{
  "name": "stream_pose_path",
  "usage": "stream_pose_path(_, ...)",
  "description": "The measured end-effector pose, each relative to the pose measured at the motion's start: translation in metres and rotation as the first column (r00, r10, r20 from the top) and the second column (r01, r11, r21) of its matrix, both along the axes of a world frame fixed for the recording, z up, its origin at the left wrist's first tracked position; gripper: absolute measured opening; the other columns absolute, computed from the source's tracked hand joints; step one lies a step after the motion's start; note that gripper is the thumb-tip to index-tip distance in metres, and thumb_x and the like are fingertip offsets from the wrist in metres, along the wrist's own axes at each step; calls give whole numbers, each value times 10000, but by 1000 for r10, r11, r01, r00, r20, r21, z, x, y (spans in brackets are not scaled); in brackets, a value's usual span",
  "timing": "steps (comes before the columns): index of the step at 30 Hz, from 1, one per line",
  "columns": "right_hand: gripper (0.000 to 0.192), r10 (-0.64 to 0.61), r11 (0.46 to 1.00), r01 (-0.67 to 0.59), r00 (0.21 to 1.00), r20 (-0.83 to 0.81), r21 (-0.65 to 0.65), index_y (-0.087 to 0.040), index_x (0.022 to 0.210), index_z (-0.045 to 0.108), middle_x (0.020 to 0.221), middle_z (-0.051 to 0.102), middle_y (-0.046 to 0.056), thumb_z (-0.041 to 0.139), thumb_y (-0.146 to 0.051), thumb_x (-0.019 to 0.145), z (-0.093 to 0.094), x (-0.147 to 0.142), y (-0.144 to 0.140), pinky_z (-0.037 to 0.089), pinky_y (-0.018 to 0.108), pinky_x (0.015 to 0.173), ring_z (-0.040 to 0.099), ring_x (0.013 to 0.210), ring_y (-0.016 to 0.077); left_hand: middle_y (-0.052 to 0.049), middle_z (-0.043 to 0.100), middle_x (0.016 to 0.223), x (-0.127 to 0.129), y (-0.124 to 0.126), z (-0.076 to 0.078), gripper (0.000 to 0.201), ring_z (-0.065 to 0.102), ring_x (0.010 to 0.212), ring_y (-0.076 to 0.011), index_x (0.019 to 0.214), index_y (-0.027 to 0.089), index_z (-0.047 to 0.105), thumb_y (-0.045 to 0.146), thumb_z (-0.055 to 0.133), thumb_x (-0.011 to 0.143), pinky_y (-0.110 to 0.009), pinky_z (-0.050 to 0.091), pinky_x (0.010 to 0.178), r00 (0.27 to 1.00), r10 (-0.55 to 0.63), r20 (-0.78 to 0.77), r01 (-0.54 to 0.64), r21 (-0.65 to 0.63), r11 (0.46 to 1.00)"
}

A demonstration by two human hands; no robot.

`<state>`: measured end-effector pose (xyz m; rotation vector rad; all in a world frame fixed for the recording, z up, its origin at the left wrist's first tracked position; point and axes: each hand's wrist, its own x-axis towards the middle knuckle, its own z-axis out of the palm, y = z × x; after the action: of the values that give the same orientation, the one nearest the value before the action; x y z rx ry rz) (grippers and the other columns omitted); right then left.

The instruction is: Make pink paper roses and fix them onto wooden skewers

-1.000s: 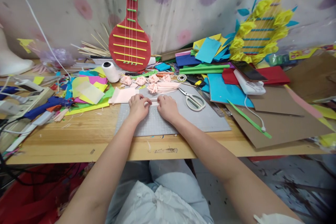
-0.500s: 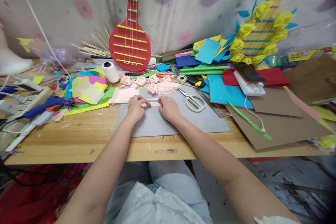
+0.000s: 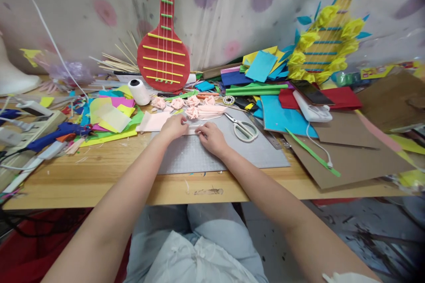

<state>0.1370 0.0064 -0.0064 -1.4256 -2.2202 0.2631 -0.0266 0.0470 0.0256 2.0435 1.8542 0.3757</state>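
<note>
Cluttered with coloured paper scraps, the long wooden surface (image 3: 99,177) runs along a pale curtain printed with faded flowers (image 3: 215,4), and a grey gridded cutting mat (image 3: 212,154) lies at its near edge. Both hands rest on the far part of that mat, close together. The left hand (image 3: 174,127) and the right hand (image 3: 212,138) each pinch one end of a narrow strip of pale pink paper (image 3: 193,131), which lies between them, low against the mat; each grip is closed on the strip. Just beyond the fingers sit several small crumpled pink paper flowers (image 3: 186,104). White-handled scissors (image 3: 244,129) lie just right of the right hand. A white spool of thread (image 3: 139,91) stands farther off to the left, before a red paper guitar model (image 3: 164,48) leaning on the curtain.
</note>
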Motion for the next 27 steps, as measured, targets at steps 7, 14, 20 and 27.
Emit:
stream_pose_path(7,275,20,1000,-20,1000,-9,4,-220,945,650,868,544,39,415,-183,806,-3,0,2,344,248,801,447,881,153,-37,640,843,0,17,6,245,566,733,-163,775,200,581,396,581,628,-241,406,593,993,-47,-110,31,-138,990)
stream_pose_path(14,274,16,1000,-16,1000,-2,-10,-217,947,649,885,547,41,419,-180,804,-3,0,2,343,250,812,453,894,150,0,612,678,2,11,9,149,532,599,-127,690,192,583,306,596,595,-224,370,514,995,-85,-43,75,-184,980)
stream_pose_path(20,276,9,1000,-8,1000,12,-16,-206,960,639,894,551,47,409,-177,809,-2,0,1,342,253,824,459,909,154,2,591,713,3,1,5,134,518,632,-118,716,176,541,235,575,601,-226,392,567,987,-126,104,132,-55,990)
stream_pose_path(27,275,12,1000,-11,999,33,-23,-199,958,629,888,558,51,404,-171,803,-1,-1,2,341,264,814,462,892,162,21,578,721,0,-6,-11,303,509,624,-111,928,192,493,232,570,637,-228,377,568,959,-173,223,174,13,985)
